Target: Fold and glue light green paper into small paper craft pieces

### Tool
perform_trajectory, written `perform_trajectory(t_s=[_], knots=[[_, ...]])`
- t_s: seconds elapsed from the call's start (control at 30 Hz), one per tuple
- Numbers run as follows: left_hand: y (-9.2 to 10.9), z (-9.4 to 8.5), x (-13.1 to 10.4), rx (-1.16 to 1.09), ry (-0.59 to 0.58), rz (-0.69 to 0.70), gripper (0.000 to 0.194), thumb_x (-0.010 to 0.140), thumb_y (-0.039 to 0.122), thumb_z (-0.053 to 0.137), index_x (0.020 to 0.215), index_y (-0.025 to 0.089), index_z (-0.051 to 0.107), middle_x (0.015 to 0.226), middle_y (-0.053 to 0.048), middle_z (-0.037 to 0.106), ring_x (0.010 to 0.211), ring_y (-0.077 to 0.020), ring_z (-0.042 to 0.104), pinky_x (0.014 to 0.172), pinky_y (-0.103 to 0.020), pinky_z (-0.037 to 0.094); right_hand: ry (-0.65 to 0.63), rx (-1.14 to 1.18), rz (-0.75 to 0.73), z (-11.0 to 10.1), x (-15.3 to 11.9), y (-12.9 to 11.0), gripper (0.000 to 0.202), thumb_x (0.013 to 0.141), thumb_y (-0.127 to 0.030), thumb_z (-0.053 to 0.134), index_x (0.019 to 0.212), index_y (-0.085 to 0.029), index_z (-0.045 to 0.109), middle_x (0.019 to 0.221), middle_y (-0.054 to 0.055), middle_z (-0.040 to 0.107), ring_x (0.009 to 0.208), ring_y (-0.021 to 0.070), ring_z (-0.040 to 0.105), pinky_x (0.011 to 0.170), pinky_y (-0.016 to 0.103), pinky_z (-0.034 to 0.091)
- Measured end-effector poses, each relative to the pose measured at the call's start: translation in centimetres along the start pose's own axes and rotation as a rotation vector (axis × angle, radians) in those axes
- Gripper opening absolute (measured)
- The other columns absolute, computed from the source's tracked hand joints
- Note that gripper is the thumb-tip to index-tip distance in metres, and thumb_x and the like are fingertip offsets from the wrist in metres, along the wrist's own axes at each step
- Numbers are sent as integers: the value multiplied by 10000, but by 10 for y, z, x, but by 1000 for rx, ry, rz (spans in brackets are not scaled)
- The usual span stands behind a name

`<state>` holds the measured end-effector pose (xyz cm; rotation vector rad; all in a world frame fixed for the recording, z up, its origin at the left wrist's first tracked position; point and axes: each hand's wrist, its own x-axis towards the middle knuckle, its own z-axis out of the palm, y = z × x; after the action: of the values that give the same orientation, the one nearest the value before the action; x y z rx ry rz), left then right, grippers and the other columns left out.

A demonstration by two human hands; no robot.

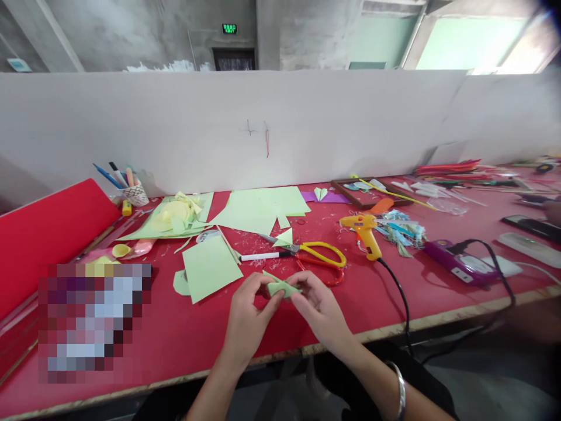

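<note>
your left hand [249, 313] and right hand [323, 310] pinch one small folded green paper [280, 288]
you have it between thumbs and fingers at either end, over the front part of the red table [184, 336], on the near side of the scissors [297, 248]. it should be very light, fairly stiff along the folds yet easy to crush or tear, and hardly slippery; best take the creased layers near its ends, with light fingertip pressure.
</note>
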<state>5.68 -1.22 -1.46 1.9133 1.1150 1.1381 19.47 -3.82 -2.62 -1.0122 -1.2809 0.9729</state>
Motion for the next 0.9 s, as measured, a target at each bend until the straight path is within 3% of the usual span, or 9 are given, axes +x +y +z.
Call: perform_trajectory(t_s=[0.2,0.37,0.53,0.77,0.9], knots=[[2,1,-1,-90,-28,-44,81,763,238,551,813,179,528,780,4,558,704,-117,517,653,-209,413,11,-6,110,1,2,3,113,751,-284,552,794,-180,536,752,8,577,709,138,568,667,251,462],[-4,4,0,-337,-45,-223,483,741,298,579,1157,210,349,754,23,515,697,-128,517,640,-231,424,31,-18,122,-1,3,4,165,750,-337,556,727,-176,534,680,-4,560,631,124,545,606,242,451],[-6,-1,3,-310,-151,-356,383,741,363,568,1043,150,469,632,36,493,588,-109,466,552,-211,371,52,-2,131,-1,3,5,199,736,-368,572,725,-176,517,674,-11,539,603,118,540,592,240,467],[-2,-2,1,-376,-70,-259,526,769,291,558,1225,183,320,729,22,538,698,-118,517,660,-220,411,75,5,127,0,2,7,205,717,-358,603,730,-178,507,672,-13,535,604,111,548,585,231,491],[-1,-2,-2,-291,-77,-154,470,790,247,526,1224,201,351,796,-1,570,743,-130,544,697,-235,425,59,26,145,-2,2,6,273,712,-363,610,894,-188,507,691,-6,598,547,109,562,565,243,499]])
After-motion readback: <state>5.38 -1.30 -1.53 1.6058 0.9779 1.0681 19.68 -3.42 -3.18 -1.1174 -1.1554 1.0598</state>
